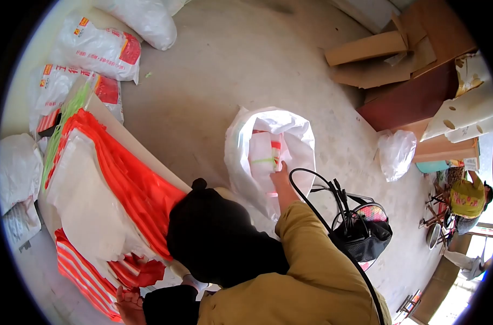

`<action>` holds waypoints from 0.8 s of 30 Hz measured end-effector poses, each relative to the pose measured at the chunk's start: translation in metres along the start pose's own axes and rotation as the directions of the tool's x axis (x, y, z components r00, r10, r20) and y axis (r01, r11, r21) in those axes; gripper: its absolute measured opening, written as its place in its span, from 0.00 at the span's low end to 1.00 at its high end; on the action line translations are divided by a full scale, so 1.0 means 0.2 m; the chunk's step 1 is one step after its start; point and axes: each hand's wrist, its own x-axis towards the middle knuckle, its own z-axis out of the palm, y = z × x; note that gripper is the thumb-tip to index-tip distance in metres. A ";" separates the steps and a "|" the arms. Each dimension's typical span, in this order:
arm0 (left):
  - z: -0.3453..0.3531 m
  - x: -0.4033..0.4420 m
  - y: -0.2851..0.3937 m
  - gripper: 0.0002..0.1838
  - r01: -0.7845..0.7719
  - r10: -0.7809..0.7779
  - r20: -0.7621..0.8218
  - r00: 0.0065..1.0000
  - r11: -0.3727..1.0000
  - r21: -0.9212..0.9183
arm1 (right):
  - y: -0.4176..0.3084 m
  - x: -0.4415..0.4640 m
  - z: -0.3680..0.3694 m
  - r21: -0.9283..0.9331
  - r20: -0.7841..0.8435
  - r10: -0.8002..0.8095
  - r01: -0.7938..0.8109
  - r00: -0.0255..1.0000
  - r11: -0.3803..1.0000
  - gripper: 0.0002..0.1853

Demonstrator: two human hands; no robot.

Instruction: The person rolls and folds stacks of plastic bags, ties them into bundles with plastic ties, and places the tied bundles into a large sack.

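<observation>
My right hand [281, 183] reaches into an open white woven sack [235, 142] on the floor. Its thumb and fingers are apart and rest against a white and red bundle [260, 147] tied with a green strip inside; part of its grip is hidden. At the lower left, my left hand [129, 306] has loosely curled, separated fingers and holds nothing visible. It is beside red-and-white striped material [86, 273]. Near it, white sheets [89, 187] and red sheets [128, 181] are spread over a table. Black fabric [219, 238] covers the middle of my body.
Full white bags [97, 49] line the upper left wall. Green strips [67, 127] hang at the table's end. A black bag [363, 235] stands right of the sack, near a clear plastic bag [396, 154]. Cardboard [373, 51] lies upper right; a person [467, 196] is at far right.
</observation>
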 end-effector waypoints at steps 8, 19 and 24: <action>-0.01 0.03 0.00 0.34 0.052 -0.053 -0.074 0.996 0.998 -0.020 | 0.09 0.00 0.10 0.557 0.020 0.339 -0.292 0.940 0.777 0.45; -0.16 0.05 0.03 0.50 0.182 -0.158 0.241 0.958 0.980 -0.080 | -0.47 -0.31 0.01 -0.404 -0.057 -0.401 0.347 0.914 0.847 0.32; -0.17 0.07 0.05 0.48 0.253 -0.188 0.320 0.929 0.951 -0.176 | -0.65 -0.35 -0.05 -0.700 0.420 -0.415 0.579 0.807 0.418 0.25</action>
